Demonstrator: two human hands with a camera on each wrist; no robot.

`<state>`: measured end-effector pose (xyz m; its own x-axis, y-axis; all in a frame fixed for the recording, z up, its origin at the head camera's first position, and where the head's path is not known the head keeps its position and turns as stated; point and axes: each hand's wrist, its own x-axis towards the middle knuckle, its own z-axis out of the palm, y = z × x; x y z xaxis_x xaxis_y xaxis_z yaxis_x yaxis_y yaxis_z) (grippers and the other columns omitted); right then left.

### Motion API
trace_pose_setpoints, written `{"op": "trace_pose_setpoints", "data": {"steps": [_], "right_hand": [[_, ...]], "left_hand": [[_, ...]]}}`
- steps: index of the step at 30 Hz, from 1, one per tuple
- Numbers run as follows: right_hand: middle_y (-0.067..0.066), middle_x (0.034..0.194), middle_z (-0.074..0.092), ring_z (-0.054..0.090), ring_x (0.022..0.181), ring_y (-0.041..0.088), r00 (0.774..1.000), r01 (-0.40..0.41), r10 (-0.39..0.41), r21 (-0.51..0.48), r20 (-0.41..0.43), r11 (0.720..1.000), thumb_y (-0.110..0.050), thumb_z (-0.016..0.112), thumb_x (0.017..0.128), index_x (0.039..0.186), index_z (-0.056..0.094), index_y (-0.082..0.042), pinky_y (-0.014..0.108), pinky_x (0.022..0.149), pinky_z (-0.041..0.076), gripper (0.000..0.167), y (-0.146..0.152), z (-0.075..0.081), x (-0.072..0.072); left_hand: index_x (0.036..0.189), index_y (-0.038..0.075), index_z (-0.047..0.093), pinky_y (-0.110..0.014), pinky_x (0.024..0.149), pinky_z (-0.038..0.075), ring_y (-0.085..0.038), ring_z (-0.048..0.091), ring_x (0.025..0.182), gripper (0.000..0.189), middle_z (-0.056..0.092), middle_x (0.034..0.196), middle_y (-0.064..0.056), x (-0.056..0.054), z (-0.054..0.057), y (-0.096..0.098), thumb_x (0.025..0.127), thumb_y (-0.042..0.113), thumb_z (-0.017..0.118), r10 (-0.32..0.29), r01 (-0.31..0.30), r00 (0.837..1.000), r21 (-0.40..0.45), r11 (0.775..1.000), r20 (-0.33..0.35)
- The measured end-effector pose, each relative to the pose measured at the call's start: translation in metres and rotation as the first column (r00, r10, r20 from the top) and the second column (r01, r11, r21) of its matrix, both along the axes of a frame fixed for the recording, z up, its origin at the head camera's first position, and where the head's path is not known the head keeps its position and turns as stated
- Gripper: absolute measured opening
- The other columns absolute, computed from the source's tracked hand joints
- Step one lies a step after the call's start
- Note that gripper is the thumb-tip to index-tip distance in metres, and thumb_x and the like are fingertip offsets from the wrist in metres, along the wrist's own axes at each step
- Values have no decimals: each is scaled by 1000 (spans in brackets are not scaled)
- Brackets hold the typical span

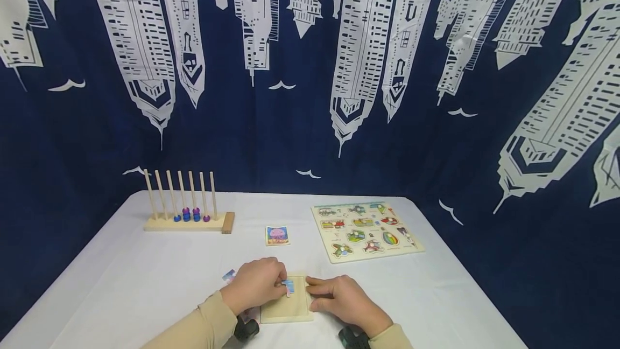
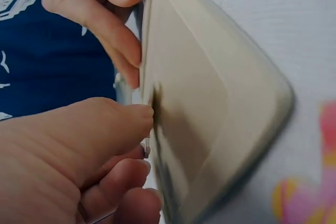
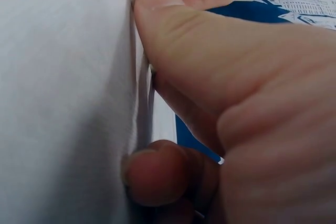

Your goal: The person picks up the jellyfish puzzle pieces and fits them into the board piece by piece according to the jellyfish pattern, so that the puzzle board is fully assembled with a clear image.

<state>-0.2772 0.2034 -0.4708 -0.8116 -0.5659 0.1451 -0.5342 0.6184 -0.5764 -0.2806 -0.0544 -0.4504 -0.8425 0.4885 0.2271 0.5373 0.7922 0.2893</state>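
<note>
A shallow square wooden puzzle tray (image 1: 286, 311) with a raised rim lies on the white table. Over its upper part my left hand (image 1: 256, 284) pinches a small blue and pink jigsaw piece (image 1: 289, 287) between thumb and fingers. The left wrist view has the left thumb (image 2: 139, 114) close above the tray floor, the piece mostly hidden. At the tray's right edge is my right hand (image 1: 341, 298), thumb and fingers extended against the rim. Another puzzle piece (image 1: 229, 275) lies left of the tray, partly behind the left hand.
A picture card with a pink octopus (image 1: 277, 236) lies beyond the tray. A wooden peg board puzzle (image 1: 370, 230) with vehicle shapes is at the back right. At the back left stands a bead counting rack (image 1: 184, 224) with upright rods. A dark blue curtain (image 1: 271, 139) hangs behind the table.
</note>
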Motion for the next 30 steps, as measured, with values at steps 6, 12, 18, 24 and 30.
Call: {"op": "trace_pose_setpoints", "data": {"steps": [6, 12, 18, 24, 30], "right_hand": [[-4, 138, 65, 65, 125, 16, 1000, -10, 10, -7, -1, 1000, -46, 77, 84, 121, 76, -18, 38, 101, 53, 46, 2, -1, 0], [-5, 136, 66, 65, 124, 16, 1000, -11, 10, -23, -8, 1000, -47, 77, 83, 119, 77, -17, 37, 101, 53, 46, 2, -2, -2], [-4, 136, 66, 65, 124, 17, 1000, -17, 16, -31, -15, 999, -47, 77, 84, 119, 77, -16, 37, 100, 54, 47, 2, -2, -2], [-4, 136, 66, 66, 123, 17, 1000, -18, 17, -22, -16, 1000, -47, 77, 83, 119, 77, -16, 37, 99, 54, 47, 2, -1, -2], [-5, 136, 66, 65, 123, 17, 1000, -13, 13, -23, -13, 1000, -47, 77, 84, 119, 77, -17, 37, 99, 54, 46, 2, -3, -1]], "left_hand": [[93, 16, 75, -25, 57, 41, -4, 45, 64, 18, 50, 76, 13, -7, -7, 10, 84, 29, 83, -4, 4, 1000, 13, 1000, 3], [94, 16, 77, -25, 57, 40, -4, 44, 65, 14, 50, 75, 13, -11, -7, 17, 84, 26, 82, 0, 0, 1000, 15, 1000, -7], [96, 17, 77, -25, 57, 41, -4, 45, 65, 15, 52, 76, 13, -10, -7, 22, 86, 27, 81, 11, -11, 1000, 13, 1000, 17], [93, 18, 72, -24, 57, 42, -3, 46, 65, 15, 53, 77, 13, -10, -8, 23, 87, 28, 81, 24, -24, 999, 25, 999, 23], [82, 22, 70, -23, 54, 40, -2, 44, 62, 14, 51, 73, 15, -9, -11, 23, 88, 28, 81, 18, -18, 1000, 25, 1000, -3]]}}
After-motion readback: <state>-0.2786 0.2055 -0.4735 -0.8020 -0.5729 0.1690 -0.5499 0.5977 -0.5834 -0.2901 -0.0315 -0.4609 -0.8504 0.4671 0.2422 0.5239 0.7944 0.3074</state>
